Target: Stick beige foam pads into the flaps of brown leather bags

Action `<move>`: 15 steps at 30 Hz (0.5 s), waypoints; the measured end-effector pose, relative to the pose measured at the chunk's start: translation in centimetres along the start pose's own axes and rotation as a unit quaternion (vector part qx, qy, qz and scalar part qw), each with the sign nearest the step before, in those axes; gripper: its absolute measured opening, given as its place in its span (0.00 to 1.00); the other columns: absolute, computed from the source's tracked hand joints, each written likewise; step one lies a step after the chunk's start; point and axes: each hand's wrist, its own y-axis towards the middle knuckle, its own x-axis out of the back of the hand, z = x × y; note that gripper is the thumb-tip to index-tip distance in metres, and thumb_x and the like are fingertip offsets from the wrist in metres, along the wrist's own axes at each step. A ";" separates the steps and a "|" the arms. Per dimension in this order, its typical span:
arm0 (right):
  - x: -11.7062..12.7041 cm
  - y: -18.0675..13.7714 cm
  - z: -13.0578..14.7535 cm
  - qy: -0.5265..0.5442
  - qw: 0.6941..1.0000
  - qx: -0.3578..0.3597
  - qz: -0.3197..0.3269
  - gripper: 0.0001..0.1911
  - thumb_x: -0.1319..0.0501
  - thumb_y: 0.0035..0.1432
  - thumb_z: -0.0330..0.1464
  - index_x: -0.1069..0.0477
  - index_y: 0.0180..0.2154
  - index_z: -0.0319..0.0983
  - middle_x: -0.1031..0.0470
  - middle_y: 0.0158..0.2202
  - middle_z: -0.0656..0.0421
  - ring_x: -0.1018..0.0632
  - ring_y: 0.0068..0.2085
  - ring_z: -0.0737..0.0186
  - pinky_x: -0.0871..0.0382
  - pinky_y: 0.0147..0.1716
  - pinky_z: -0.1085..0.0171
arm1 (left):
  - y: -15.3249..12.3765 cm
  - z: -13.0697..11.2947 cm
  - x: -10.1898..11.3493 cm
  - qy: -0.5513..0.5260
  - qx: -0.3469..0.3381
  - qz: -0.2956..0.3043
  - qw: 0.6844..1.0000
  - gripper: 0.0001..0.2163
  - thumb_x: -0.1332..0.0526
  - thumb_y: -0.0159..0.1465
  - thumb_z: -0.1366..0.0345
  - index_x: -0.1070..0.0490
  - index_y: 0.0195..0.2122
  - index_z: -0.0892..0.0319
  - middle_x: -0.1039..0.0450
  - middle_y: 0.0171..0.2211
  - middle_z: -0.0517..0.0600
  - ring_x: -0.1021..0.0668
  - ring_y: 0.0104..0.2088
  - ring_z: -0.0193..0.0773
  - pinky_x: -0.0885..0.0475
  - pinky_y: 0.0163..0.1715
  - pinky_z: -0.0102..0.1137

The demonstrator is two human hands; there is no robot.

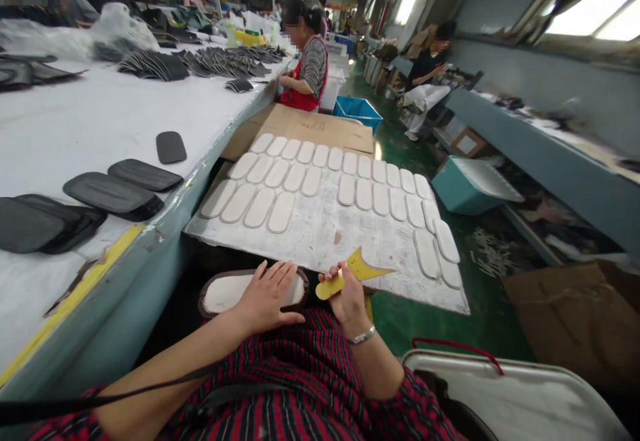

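My left hand (265,294) lies flat with its fingers spread on a white oval insole piece with a dark rim (225,292), which rests on my lap in front of me. My right hand (345,294) is closed around the handle of a yellow scraper tool (357,269), whose pointed flat blade sticks out to the right over the near edge of a white board (330,234). Several white oval pads (280,191) lie in rows on that board.
A long white worktable (90,121) on the left carries black insole pieces (113,194). Farther along sit a person in a red apron (307,68) and another person (430,61). Blue bins (357,111), a teal bin (465,188) and cardboard (575,314) stand on the green floor.
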 end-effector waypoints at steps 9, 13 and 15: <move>-2.1 2.6 -2.0 -0.014 0.996 0.069 0.051 0.09 0.45 0.58 0.37 0.39 0.28 0.40 0.53 0.16 0.71 0.49 0.16 0.74 0.50 0.16 0.72 | 1.3 -0.1 0.0 -0.003 0.008 0.004 1.000 0.40 0.52 0.53 0.37 0.49 0.61 0.58 0.46 0.60 0.55 0.44 0.59 0.48 0.56 0.57 0.43; -2.5 2.9 -2.4 -0.029 0.995 0.063 0.065 0.10 0.45 0.58 0.38 0.40 0.28 0.40 0.53 0.16 0.70 0.50 0.16 0.74 0.51 0.15 0.72 | 1.5 -0.3 0.2 -0.006 0.007 0.008 1.000 0.39 0.54 0.54 0.37 0.48 0.60 0.59 0.47 0.61 0.56 0.45 0.60 0.48 0.56 0.58 0.45; -2.6 3.0 -2.5 -0.038 0.995 0.058 0.067 0.10 0.45 0.58 0.38 0.40 0.29 0.40 0.53 0.17 0.70 0.50 0.16 0.74 0.51 0.16 0.72 | 1.5 -0.3 0.3 -0.009 0.007 0.012 1.000 0.39 0.54 0.54 0.37 0.47 0.60 0.59 0.48 0.61 0.56 0.45 0.60 0.48 0.57 0.58 0.45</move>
